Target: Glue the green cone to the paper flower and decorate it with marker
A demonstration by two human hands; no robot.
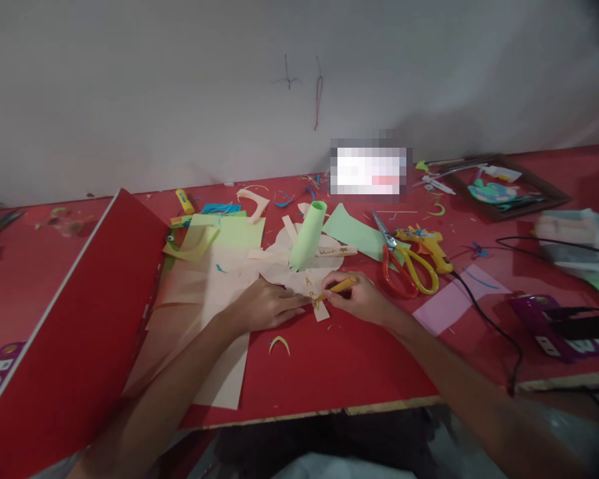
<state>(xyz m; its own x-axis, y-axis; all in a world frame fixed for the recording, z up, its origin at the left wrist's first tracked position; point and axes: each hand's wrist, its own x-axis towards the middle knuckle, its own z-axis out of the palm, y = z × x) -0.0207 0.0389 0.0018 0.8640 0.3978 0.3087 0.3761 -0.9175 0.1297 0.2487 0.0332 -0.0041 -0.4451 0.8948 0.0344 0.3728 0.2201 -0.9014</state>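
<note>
My right hand (pixel 362 301) pinches a yellow-orange marker (pixel 343 285), its tip down on a cream paper strip (pixel 322 313) with handwritten letters. My left hand (pixel 269 306) lies flat with fingers stretched, its fingertips at the strip's left edge. The strip belongs to a pale round paper piece (pixel 278 267) with several strips fanning out; another strip (pixel 337 251) on the right also bears writing. A light green paper tube (pixel 308 238) stands tilted on the round piece. Cream paper sheets (pixel 224 366) lie under and beside my left forearm.
Right of my hands are scissors (pixel 410 269) with red and yellow handles, a corded yellow glue gun (pixel 436 251) and pink paper (pixel 462 299). A red board (pixel 94 306) rises at left. A brown frame (pixel 544 193) holding scraps lies at back right; paper trimmings (pixel 279 344) dot the red table.
</note>
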